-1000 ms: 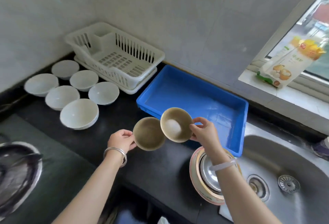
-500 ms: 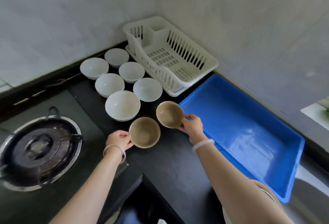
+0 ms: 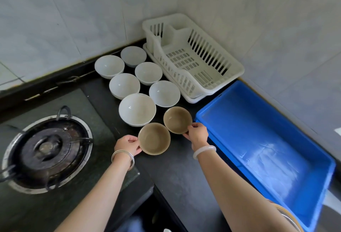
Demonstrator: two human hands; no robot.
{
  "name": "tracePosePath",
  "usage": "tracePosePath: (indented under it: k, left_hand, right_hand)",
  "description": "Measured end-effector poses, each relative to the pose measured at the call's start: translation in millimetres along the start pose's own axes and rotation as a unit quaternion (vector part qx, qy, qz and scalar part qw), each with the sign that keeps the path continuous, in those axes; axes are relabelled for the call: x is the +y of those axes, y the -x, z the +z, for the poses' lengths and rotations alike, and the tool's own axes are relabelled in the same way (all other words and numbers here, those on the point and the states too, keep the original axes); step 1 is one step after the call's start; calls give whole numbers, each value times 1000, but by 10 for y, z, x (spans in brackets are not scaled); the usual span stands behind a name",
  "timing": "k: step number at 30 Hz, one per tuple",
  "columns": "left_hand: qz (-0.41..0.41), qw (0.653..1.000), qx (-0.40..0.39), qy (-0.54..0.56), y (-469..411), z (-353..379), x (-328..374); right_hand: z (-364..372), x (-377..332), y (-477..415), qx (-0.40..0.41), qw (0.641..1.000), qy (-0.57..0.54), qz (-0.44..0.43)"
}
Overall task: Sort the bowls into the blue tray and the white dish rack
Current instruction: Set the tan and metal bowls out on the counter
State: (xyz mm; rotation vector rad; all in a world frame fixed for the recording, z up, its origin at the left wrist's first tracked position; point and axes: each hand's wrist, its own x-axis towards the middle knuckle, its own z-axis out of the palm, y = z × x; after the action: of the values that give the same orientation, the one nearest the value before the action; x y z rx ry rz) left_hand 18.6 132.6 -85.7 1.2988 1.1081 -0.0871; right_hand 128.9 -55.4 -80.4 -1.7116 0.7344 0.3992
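My left hand [image 3: 127,145] grips the rim of a brown bowl [image 3: 154,138] low over the black counter. My right hand [image 3: 197,134] holds a second brown bowl [image 3: 177,119] by its near rim, just left of the blue tray [image 3: 267,139]. Both bowls are upright and sit side by side, almost touching. Several white bowls [image 3: 137,109] stand in a cluster behind them. The white dish rack [image 3: 191,58] sits in the corner behind the tray. Nothing lies in the tray or in the rack.
A gas burner [image 3: 46,148] is set into the counter at left. Tiled walls close the back and right side. A stack of round dishes [image 3: 289,215] pokes in at the lower right, near the tray's front corner.
The view has swung left, from the sink toward the burner. Both hands have carried the brown bowls from in front of the tray down to the counter beside the white bowls.
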Motion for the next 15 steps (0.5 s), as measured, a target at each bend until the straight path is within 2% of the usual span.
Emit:
tracePosePath:
  k: [15]
  left_hand:
    - [42, 997, 48, -39, 29, 46, -30]
  right_hand:
    - [-27, -37, 42, -56, 998, 1, 31]
